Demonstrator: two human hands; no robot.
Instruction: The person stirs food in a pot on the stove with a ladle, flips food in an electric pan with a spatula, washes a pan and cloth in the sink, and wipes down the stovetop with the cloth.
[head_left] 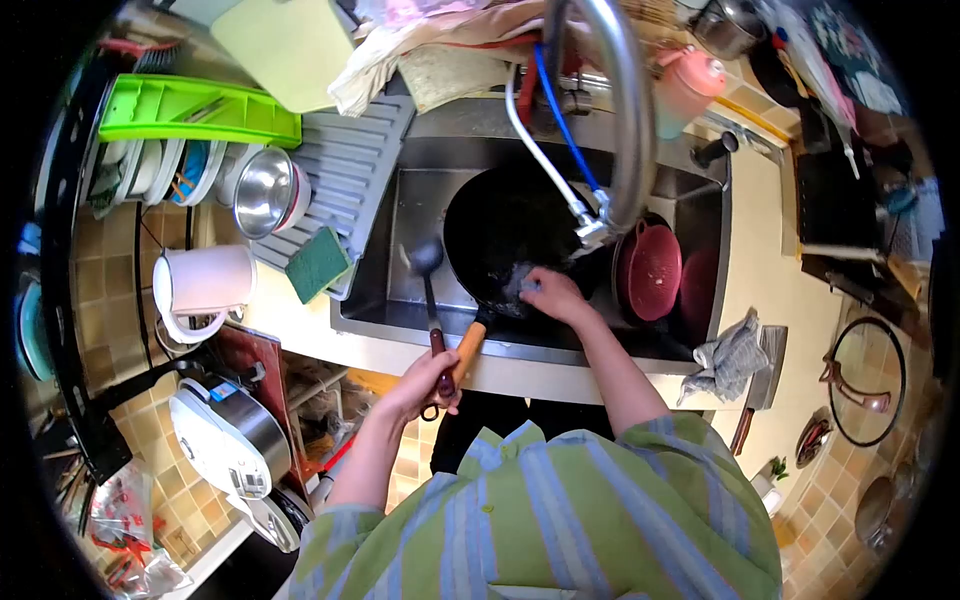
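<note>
Right hand point(552, 294): fingers pinched on a small greyish pad point(519, 281), inside the black wok point(500, 225) near its lower rim. Left hand point(425, 385): closed round wooden handle point(468, 350) and ladle point(427, 258). Wok sits in sink point(408, 205); left gap holds ladle head; right side tight by red basket point(655, 272).
</note>
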